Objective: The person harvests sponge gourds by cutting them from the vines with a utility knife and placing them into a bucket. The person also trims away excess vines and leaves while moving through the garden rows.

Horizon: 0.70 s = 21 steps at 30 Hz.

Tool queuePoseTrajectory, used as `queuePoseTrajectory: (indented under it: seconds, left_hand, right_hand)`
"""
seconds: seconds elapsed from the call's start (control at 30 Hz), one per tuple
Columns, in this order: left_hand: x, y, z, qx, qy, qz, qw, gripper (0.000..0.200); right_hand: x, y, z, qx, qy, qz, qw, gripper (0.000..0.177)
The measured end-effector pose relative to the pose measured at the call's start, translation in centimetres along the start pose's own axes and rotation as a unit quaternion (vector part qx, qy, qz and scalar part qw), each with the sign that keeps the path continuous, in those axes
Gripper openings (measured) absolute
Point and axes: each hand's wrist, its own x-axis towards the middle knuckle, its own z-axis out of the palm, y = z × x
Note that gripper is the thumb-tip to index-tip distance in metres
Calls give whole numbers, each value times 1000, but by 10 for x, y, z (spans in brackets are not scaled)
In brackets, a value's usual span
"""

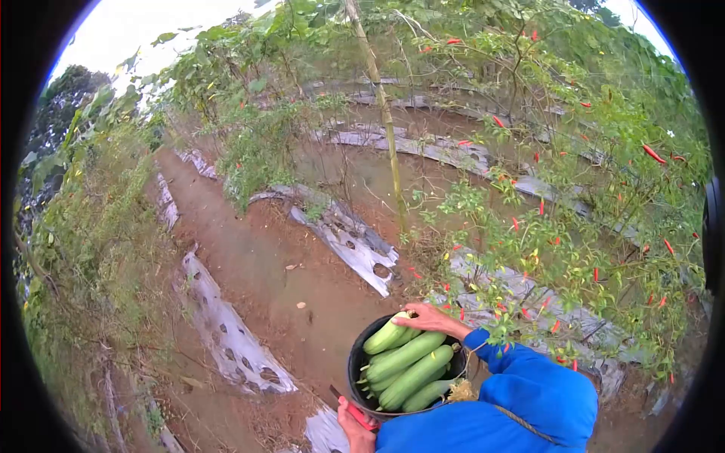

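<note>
A black bucket [352, 368] full of long pale-green gourds [408, 359] is at the lower middle, against the front of my blue clothing. My right hand [429, 318] reaches over its far rim, fingers closed round the end of the uppermost gourd [384, 337]. Beside the bucket's near left side, my left hand [355, 429] is wrapped round the red handle of a knife [358, 417]. Its short dark blade points up and left. Some fingers of the left hand are hidden. A dry, yellowish tuft [461, 390] lies at the bucket's right edge.
Chilli plants with red chillies [595, 274] crowd the right side. A bamboo pole [389, 128] stands ahead. Silvery plastic mulch strips [226, 332] with holes flank a bare soil path [249, 249]. Tangled weeds [98, 257] line the left.
</note>
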Motion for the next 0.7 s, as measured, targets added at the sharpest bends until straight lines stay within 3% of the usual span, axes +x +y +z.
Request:
queuePoseTrajectory:
  seconds: [0.23, 0.3, 0.37, 0.43, 0.47, 0.5, 0.6, 0.7]
  left_hand:
    - [124, 74, 6, -44, -50, -69, 995, 30]
    - [163, 101, 12, -30, -73, -79, 994, 29]
    - [214, 131, 6, 12, -81, -90, 993, 33]
    - [255, 168, 11, 17, -102, -88, 991, 37]
    - [263, 190, 23, 25, -65, -90, 993, 36]
    - [270, 211, 30, 16, -72, -92, 993, 35]
    - [306, 272, 39, 10, -105, -85, 991, 35]
    - [326, 317, 49, 17, -111, -84, 990, 36]
  right_hand:
    - [97, -15, 0, -33, 48, 102, 993, 85]
    - [139, -3, 9, -73, 115, 91, 986, 79]
    - [167, -45, 3, -40, 107, 121, 986, 69]
    - [211, -48, 12, -40, 166, 112, 979, 64]
    - [223, -78, 4, 12, 112, 162, 980, 79]
    - [254, -54, 9, -32, 159, 156, 974, 79]
    - [296, -135, 8, -39, 149, 108, 982, 79]
    - [343, -161, 14, -22, 158, 70, 985, 67]
